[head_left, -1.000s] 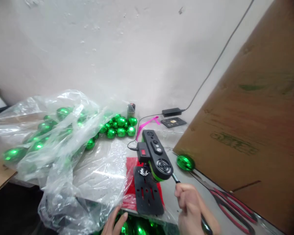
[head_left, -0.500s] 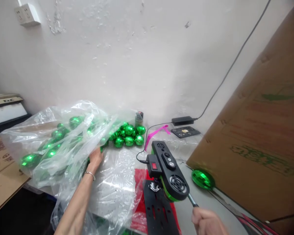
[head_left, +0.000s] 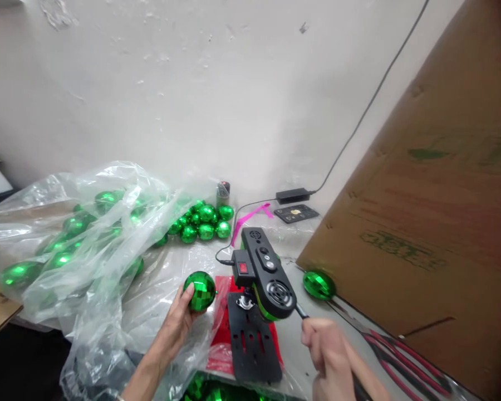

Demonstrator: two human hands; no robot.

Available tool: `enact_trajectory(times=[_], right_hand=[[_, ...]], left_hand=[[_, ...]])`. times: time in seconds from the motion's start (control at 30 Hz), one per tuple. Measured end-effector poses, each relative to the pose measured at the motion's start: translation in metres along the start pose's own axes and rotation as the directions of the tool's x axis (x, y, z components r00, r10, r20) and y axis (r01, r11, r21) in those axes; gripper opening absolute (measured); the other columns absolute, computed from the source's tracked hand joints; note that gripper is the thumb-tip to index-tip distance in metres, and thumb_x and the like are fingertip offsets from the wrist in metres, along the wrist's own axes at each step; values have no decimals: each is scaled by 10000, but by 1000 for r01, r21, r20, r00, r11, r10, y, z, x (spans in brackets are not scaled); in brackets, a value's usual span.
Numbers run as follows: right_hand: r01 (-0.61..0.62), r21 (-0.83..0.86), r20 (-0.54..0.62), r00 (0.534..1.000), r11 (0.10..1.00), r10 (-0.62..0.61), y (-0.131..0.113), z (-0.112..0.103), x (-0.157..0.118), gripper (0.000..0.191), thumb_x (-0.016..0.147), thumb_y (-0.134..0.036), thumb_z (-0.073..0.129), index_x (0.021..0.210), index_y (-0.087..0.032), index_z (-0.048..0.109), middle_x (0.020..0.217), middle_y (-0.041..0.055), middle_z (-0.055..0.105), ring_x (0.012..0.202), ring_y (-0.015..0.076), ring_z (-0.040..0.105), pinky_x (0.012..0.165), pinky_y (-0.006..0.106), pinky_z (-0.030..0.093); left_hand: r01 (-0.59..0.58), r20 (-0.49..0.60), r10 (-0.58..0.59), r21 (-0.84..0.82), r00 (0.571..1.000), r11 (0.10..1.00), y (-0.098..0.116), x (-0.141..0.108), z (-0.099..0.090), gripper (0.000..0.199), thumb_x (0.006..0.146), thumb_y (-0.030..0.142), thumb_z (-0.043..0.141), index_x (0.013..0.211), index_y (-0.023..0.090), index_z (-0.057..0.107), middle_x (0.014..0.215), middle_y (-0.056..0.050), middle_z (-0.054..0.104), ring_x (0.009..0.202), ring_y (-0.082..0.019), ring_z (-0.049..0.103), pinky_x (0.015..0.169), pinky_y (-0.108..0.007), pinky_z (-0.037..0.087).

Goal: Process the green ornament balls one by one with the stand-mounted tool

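My left hand [head_left: 179, 317] is wrapped round a shiny green mirrored ball [head_left: 201, 292], just left of a black device [head_left: 269, 273]. That device has round vents and a red switch, and stands on a black slotted plate [head_left: 254, 340] over red material. At the lower right my right hand [head_left: 328, 348] is closed round a thin tool with a metal shaft [head_left: 301, 312], whose far end passes behind the device. More green balls [head_left: 206, 214] lie in a pile at the back, many under clear plastic [head_left: 121, 256].
Against a large cardboard box [head_left: 413, 234] at the right lies another green ball [head_left: 319, 284]. A power adapter [head_left: 293, 195], a dark panel [head_left: 296, 213] and a pink ribbon [head_left: 250, 216] are near the wall. Several green balls [head_left: 217, 392] show at the bottom edge.
My left hand has come out from the plastic towards the device, now with a green ball in it. My right hand still grips the tool. The whole view has shifted a little.
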State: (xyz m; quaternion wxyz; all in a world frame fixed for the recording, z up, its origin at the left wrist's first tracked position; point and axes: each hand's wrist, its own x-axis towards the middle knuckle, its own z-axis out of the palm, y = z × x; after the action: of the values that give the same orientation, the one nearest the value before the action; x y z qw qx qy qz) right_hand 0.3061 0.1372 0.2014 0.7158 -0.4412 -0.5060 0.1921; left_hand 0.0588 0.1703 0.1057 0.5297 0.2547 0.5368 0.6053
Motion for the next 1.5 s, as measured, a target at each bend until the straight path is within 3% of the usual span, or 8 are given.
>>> enact_trajectory(times=[0.07, 0.13, 0.27, 0.4, 0.57, 0.97, 1.23, 1.5], right_hand=[[31, 27, 58, 998, 999, -33, -10, 3, 5, 570, 1178, -436, 643, 654, -220, 587, 653, 6, 548, 600, 148, 545, 571, 314, 385], [84, 43, 103, 991, 996, -88, -15, 4, 10, 577, 1188, -411, 623, 648, -223, 548, 633, -1, 540, 597, 147, 550, 561, 306, 379], [144, 43, 112, 983, 989, -148, -17, 3, 13, 582, 1197, -386, 592, 641, -231, 513, 607, -8, 534, 587, 143, 559, 523, 287, 374], [148, 45, 112, 982, 988, -153, -10, 2, 6, 499, 1194, -314, 576, 702, -232, 573, 649, -11, 547, 565, 133, 512, 491, 298, 316], [151, 55, 119, 980, 987, -157, -4, -1, 1, 438, 1191, -269, 563, 756, -229, 604, 687, -9, 566, 573, 127, 501, 485, 294, 295], [173, 34, 132, 976, 984, -176, -15, 1, 7, 492, 1204, -282, 550, 715, -232, 562, 657, -16, 574, 580, 124, 581, 500, 274, 377], [203, 42, 123, 971, 978, -207, -15, 0, 7, 486, 1200, -262, 538, 716, -235, 563, 658, -11, 566, 594, 138, 584, 539, 274, 435], [190, 44, 179, 964, 981, -194, -6, -7, -2, 391, 1179, -126, 504, 805, -237, 534, 740, -19, 599, 656, 117, 615, 576, 255, 434]], left_hand=[[112, 16, -111, -191, 994, 975, -17, -25, 15, 848, 748, 837, 930, 1284, 194, 796, 1333, -178, 870, 1232, -390, 841, 1042, -502, 702], [115, 18, -114, -211, 993, 971, -34, -42, 27, 799, 793, 800, 924, 1308, 204, 794, 1374, -164, 858, 1292, -392, 820, 1125, -521, 673], [-65, -13, 66, 42, 998, 997, -68, -51, 37, 817, 854, 712, 908, 1474, 224, 699, 1482, -157, 801, 1449, -394, 731, 1260, -533, 576], [-177, 77, 162, 260, 984, 949, -92, -45, 39, 917, 792, 671, 928, 1529, 216, 627, 1561, -191, 741, 1481, -416, 704, 1270, -541, 558], [-298, 143, 261, 491, 955, 819, -105, -45, 45, 876, 760, 508, 915, 1533, 215, 623, 1609, -223, 715, 1548, -494, 638, 1334, -711, 457], [-459, 177, 442, 562, 879, 688, -127, -43, 55, 781, 842, 393, 863, 1553, 185, 612, 1606, -255, 706, 1529, -506, 669, 1287, -737, 531], [-387, 259, 291, 539, 921, 748, -108, -56, 38, 827, 777, 454, 941, 1533, 238, 684, 1552, -217, 764, 1472, -502, 707, 1276, -699, 550], [-14, 63, 0, 221, 998, 975, -78, -35, 29, 857, 853, 754, 862, 1484, 203, 683, 1487, -179, 812, 1474, -420, 727, 1288, -557, 549]])
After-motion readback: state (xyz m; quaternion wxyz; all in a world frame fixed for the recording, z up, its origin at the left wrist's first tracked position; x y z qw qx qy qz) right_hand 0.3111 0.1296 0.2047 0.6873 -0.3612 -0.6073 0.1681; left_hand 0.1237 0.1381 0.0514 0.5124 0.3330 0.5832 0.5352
